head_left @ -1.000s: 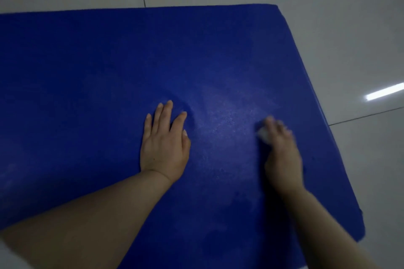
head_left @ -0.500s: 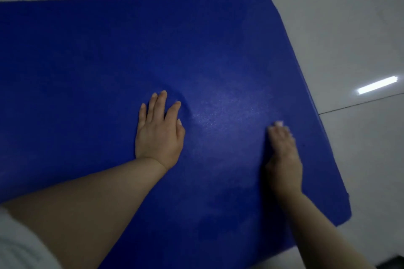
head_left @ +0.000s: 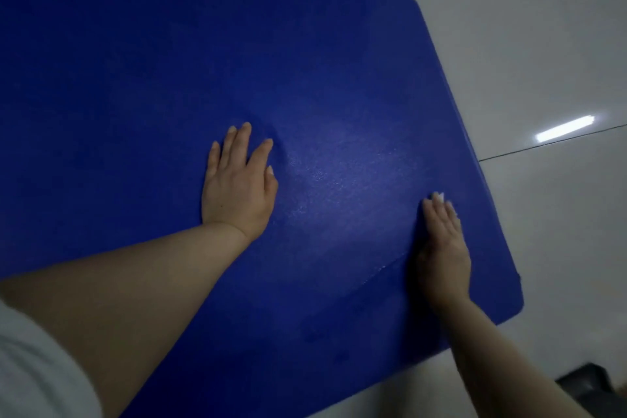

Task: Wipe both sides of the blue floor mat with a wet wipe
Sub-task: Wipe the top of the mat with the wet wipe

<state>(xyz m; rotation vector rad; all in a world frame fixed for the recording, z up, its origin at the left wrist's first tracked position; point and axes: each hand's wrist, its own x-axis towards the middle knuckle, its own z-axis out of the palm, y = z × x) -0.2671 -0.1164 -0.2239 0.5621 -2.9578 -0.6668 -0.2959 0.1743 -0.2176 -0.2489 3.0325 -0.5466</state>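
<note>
Flat, two hands — left hand (head_left: 238,188), right hand (head_left: 444,241) — press one mat (head_left: 135,78), perhaps one wipe (head_left: 440,197).

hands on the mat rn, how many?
2. The left hand lies flat, fingers spread, near the middle of the blue mat. The right hand presses flat near its right edge, with the white wet wipe peeking out at its fingertips.

The floor (head_left: 543,44), laid in pale glossy tiles with thin dark joints, is being covered largely by a blue floor mat (head_left: 169,61) lying flat. A dark object (head_left: 590,383) is being cropped at the lower right corner.
</note>
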